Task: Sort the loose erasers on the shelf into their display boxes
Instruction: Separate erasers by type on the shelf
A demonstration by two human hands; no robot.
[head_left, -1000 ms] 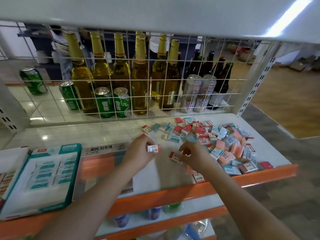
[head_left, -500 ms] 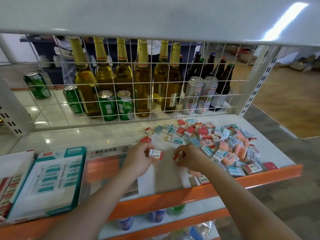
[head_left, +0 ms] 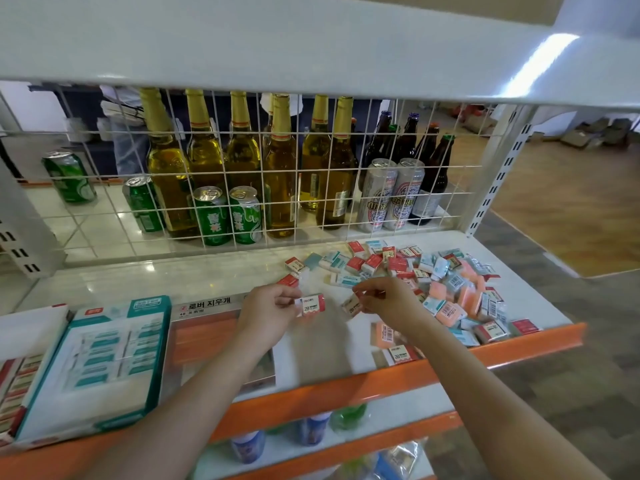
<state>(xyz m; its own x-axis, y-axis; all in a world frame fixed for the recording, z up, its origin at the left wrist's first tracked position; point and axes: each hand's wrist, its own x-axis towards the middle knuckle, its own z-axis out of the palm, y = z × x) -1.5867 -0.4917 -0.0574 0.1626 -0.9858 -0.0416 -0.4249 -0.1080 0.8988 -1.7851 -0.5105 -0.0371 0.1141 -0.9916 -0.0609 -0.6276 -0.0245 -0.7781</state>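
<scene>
The left hand [head_left: 268,311] pinches a red-and-white eraser [head_left: 312,305] by its left end, holding it just above the white shelf [head_left: 173,275] near the middle. The right hand [head_left: 388,299] is close beside it to the right, fingers curled, pinching a second small eraser [head_left: 351,306] that hangs tilted below its fingertips; this one is blurred, so its colour is hard to tell. The two erasers are near each other but apart.

To the right on the shelf lies the pile of loose erasers [head_left: 446,282], red, teal and orange ones mixed, spreading from the far middle to the near right edge. A few lie apart from it: a red one [head_left: 288,280] just beyond the left hand, and two near the front edge under the right forearm, an orange one [head_left: 383,334] and a red-and-white one [head_left: 401,355].

On the near left sit the display boxes: a teal box [head_left: 93,368] with a clear window, a red box [head_left: 14,379] at the far left edge, and an orange box [head_left: 207,330] beneath the left forearm.

Behind a white wire grid [head_left: 311,174] at the far side stand yellow bottles [head_left: 242,161], dark bottles [head_left: 415,150], green cans [head_left: 225,216] and silver cans [head_left: 391,195].
</scene>
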